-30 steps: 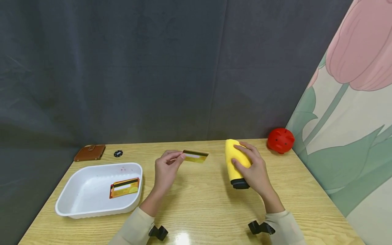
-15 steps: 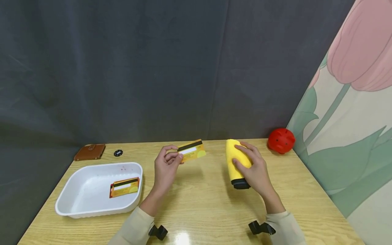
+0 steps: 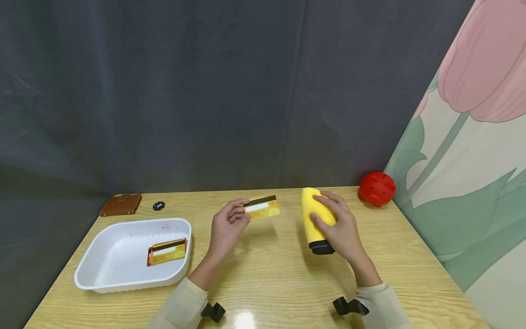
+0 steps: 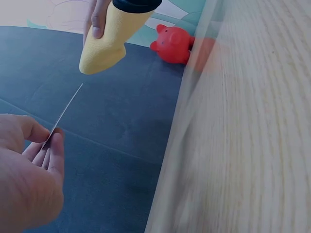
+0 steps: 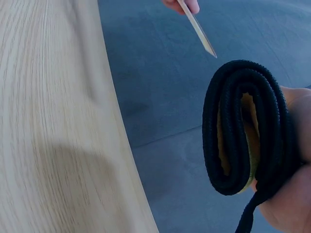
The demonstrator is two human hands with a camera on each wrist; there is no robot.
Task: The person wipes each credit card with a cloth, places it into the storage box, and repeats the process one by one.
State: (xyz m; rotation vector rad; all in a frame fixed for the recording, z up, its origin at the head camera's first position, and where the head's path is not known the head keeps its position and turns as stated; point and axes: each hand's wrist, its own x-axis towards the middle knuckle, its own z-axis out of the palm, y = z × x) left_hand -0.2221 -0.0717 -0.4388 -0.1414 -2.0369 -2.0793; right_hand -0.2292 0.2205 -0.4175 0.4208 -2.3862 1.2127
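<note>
A yellow bank card [image 3: 261, 208] with a black stripe is pinched between the thumb and fingers of my left hand [image 3: 228, 226], held above the table. In the left wrist view the card [image 4: 65, 110] shows nearly edge-on. My right hand [image 3: 339, 226] grips a rolled yellow cloth [image 3: 316, 214] with a black edge, tilted above the table to the right of the card. The right wrist view looks onto the cloth's black folded end [image 5: 243, 131]. A gap separates card and cloth.
On the left, a white tray [image 3: 104, 285] has yellow and red cards [image 3: 167, 252] lying in it. Behind it are a brown wallet [image 3: 121, 205] and a black poker chip [image 3: 159, 206]. A red piggy bank [image 3: 376, 188] stands at the back right. A dark curtain hangs behind the table.
My left hand has turned the card from a flat tilt so its striped face shows more, then shifted it slightly right. The right hand and cloth have hardly moved.
</note>
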